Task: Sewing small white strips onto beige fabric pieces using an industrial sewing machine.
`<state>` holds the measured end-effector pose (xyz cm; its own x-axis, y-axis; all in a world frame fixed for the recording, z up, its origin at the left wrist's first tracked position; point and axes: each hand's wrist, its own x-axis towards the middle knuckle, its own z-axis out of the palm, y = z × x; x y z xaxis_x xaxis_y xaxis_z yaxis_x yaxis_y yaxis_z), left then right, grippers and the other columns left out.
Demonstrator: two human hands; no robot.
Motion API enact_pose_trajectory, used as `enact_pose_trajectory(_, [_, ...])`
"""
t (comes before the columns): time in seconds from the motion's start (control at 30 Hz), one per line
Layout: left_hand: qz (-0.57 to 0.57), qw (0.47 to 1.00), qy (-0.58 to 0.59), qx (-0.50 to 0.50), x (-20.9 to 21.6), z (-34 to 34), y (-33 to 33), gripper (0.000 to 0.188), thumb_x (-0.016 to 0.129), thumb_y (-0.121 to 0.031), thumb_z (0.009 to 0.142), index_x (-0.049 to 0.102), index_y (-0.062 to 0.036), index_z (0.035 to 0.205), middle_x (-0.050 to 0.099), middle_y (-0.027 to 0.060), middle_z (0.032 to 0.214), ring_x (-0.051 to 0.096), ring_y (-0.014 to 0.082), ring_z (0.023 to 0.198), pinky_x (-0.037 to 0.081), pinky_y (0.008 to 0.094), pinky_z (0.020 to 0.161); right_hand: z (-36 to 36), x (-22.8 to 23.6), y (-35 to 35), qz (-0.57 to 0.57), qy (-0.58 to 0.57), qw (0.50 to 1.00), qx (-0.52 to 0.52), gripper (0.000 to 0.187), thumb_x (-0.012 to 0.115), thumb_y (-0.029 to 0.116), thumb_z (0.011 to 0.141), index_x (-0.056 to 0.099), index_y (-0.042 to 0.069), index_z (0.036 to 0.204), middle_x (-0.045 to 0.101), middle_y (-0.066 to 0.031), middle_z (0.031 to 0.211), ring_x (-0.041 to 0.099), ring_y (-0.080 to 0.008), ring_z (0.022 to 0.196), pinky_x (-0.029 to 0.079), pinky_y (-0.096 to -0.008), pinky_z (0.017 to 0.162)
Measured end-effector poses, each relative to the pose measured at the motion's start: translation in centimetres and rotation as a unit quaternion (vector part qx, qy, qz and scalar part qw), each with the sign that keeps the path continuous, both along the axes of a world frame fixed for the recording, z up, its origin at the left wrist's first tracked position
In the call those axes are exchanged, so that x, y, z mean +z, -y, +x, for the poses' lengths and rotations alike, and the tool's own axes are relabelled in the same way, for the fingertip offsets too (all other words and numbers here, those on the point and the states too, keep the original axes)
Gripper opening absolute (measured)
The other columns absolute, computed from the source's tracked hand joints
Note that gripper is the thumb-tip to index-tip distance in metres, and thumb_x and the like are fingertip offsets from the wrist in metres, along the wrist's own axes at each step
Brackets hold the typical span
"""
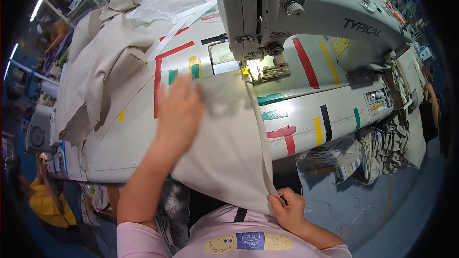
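A beige fabric panel [224, 138] runs from the sewing machine's needle area [258, 69] down over the table edge toward my lap. My right hand [290, 209] pinches the panel's right edge near its lower corner. My left hand [182, 107] is at the panel's upper left side, its fingers smeared by motion. Whether those fingers touch the cloth I cannot tell. The panel's far end lies at the lit presser foot, where the needle itself is too small to make out.
Folded beige fabric pieces [110, 62] are heaped on the left of the table. Coloured tape strips [306, 62] mark the worktop. Bundled cloth pieces [382, 150] hang at the right. A person in yellow [48, 200] works at far left; another person's arm [431, 98] shows at far right.
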<state>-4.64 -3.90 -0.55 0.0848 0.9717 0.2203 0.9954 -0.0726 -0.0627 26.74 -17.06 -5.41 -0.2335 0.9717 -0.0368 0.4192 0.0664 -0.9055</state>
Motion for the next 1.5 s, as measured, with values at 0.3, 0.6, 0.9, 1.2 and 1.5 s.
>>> enact_pose_trajectory(0.3, [-0.066,0.962,0.194,-0.179,-0.6,5.3,4.6,0.061,0.069,-0.030,0.085,0.050,-0.0082,0.139,0.044,0.0168,0.147,0.036,0.0342,0.140,0.022,0.0622,0.110,2.8,5.8,-0.1,0.292,0.111,0.948,0.062,0.022,0.068,-0.007,0.061,0.060,0.001,0.080,0.062,-0.0107,0.069,0.058,-0.0246,0.053,0.047,-0.0329,0.050])
enact_pose_trajectory(0.6, [-0.055,0.967,0.179,-0.170,-0.9,3.9,0.3,0.055,0.066,-0.029,0.088,0.050,-0.0082,0.136,0.042,0.0166,0.147,0.037,0.0352,0.139,0.022,0.0649,0.110,1.4,5.3,-1.0,0.251,0.156,0.955,0.038,0.026,0.066,-0.008,0.058,0.060,0.000,0.081,0.061,-0.0113,0.068,0.060,-0.0259,0.055,0.048,-0.0336,0.051])
enact_pose_trajectory(0.9, [0.013,0.971,0.177,-0.159,-1.7,1.5,-4.6,0.048,0.067,-0.026,0.087,0.053,-0.0063,0.129,0.045,0.0179,0.143,0.039,0.0359,0.138,0.026,0.0620,0.111,-0.3,4.6,-3.4,0.265,0.135,0.955,0.014,0.027,0.065,-0.011,0.060,0.058,0.000,0.084,0.061,-0.0115,0.068,0.060,-0.0274,0.055,0.047,-0.0344,0.050])
enact_pose_trajectory(1.2, [0.147,0.979,0.051,-0.135,-0.9,0.3,-6.8,0.037,0.064,-0.014,0.088,0.057,-0.0057,0.123,0.053,0.0174,0.132,0.048,0.0365,0.127,0.034,0.0525,0.108,-3.3,2.9,-2.7,0.098,0.012,0.989,-0.112,0.013,0.072,0.000,0.077,0.060,-0.001,0.083,0.060,-0.0100,0.069,0.057,-0.0176,0.053,0.044,-0.0311,0.049])
enact_pose_trajectory(1.5, [0.014,0.948,0.230,-0.219,-1.2,4.8,-1.4,0.037,0.057,-0.006,0.089,0.054,-0.0059,0.125,0.051,0.0120,0.130,0.044,0.0314,0.126,0.032,0.0449,0.109,-2.6,4.6,-1.6,0.131,-0.019,0.990,-0.042,0.010,0.071,-0.002,0.077,0.060,-0.001,0.078,0.062,-0.0106,0.066,0.059,-0.0210,0.052,0.046,-0.0298,0.049])
